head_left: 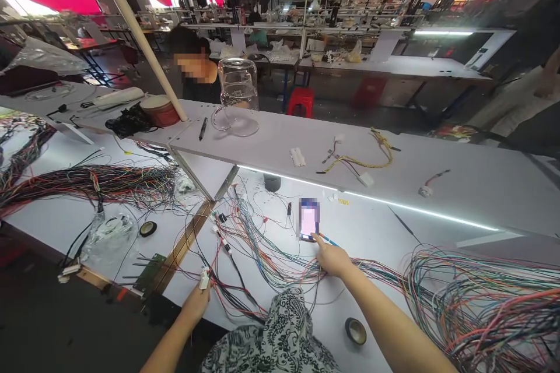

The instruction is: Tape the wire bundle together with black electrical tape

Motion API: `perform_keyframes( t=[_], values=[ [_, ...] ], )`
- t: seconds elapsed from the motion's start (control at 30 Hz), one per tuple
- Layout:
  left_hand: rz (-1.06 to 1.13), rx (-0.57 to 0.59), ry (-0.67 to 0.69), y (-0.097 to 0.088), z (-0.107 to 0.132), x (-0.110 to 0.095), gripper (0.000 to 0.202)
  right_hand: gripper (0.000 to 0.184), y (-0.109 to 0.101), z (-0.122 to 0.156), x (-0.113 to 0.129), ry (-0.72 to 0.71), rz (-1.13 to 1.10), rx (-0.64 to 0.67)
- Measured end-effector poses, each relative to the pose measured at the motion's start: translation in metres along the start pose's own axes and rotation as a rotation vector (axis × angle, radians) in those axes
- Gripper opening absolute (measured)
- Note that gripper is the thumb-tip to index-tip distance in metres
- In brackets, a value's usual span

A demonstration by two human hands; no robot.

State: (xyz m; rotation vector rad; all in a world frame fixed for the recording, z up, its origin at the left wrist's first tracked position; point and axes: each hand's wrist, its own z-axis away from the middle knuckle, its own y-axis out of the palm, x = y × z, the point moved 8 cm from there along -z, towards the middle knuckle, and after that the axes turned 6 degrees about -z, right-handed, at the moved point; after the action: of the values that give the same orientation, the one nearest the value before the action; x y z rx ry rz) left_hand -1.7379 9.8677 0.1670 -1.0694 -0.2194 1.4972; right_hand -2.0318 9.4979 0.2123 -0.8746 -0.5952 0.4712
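The left hand (198, 298), at the near edge of the surface (385, 227), pinches a white connector (205, 280) on the wire harness (262, 250), grip closed on it. The right hand (332, 257) reaches over the wires toward a phone (308, 220) lying mid-surface; its grip seems loosely open, touching a blue pen (329, 240).

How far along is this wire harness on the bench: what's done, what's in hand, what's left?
Done: one wire bundle lies gathered along the far-left board. In hand: the left hand pinches a white connector at the bench edge, while the right hand reaches to a phone lying on the table. Left: loose coloured wires sprawl unbundled at right, and a tape roll sits unused nearby.
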Motion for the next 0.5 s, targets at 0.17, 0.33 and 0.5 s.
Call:
perform_keyframes(
  t=[0.17,0.33,0.5],
  values=[
    [-0.015,0.001,-0.012,0.000,0.001,-0.003,0.038,0.051,-0.016,-0.008,-0.017,0.032,-0.068,-0.147],
    [-0.031,-0.009,-0.038,0.001,0.000,-0.001,0.037,0.045,-0.026,-0.018,-0.023,0.015,-0.068,-0.283],
    [-0.045,-0.016,-0.052,0.000,0.000,0.000,0.035,0.039,-0.024,-0.020,-0.013,-0.061,-0.027,-0.326]
  ],
)
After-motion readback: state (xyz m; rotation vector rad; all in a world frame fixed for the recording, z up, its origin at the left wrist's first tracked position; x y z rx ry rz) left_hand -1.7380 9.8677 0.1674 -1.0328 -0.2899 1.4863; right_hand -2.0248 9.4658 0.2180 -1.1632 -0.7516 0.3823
